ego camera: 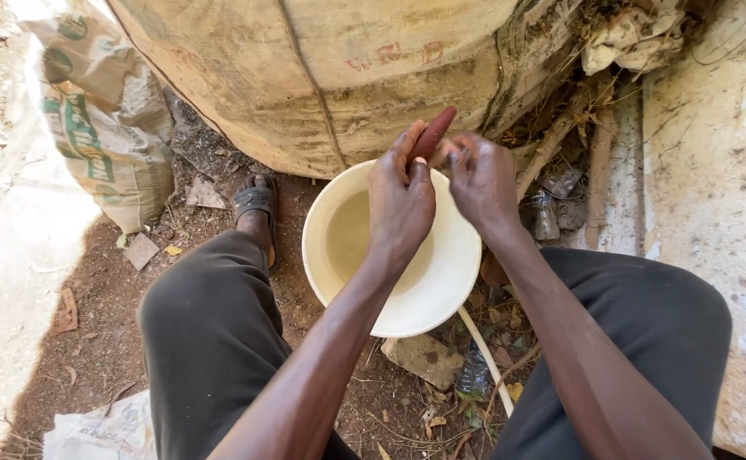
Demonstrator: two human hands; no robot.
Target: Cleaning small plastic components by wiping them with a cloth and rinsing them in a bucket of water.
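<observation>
Above a round cream plastic bucket (441,294) that holds cloudy water, the left hand (400,200) is wrapped around a slim reddish-brown tuber-like root (432,134), its fingers curled and pressed against the lower part while the pointed upper end sticks out past the fingertips toward the top of the view. The right hand (481,181) is just beside it, over the far right part of the bucket's rim, fingers bent inward and touching the same root from the right; whether it pinches the root or only rubs against it cannot be told. Both forearms cross the bucket from the near side. The person sits with knees apart in dark trousers (211,332), one leg on either side of the bucket, and a foot in a black sandal (256,204) rests on the bare earth just left of the bucket. Beyond the bucket bulges a large tan burlap bale (322,77), and well to the left of the bucket leans a printed brown woven sack (105,119). To the right of the bucket stands a rough whitish concrete wall (714,187), with dry sticks and litter (560,162) between them.
</observation>
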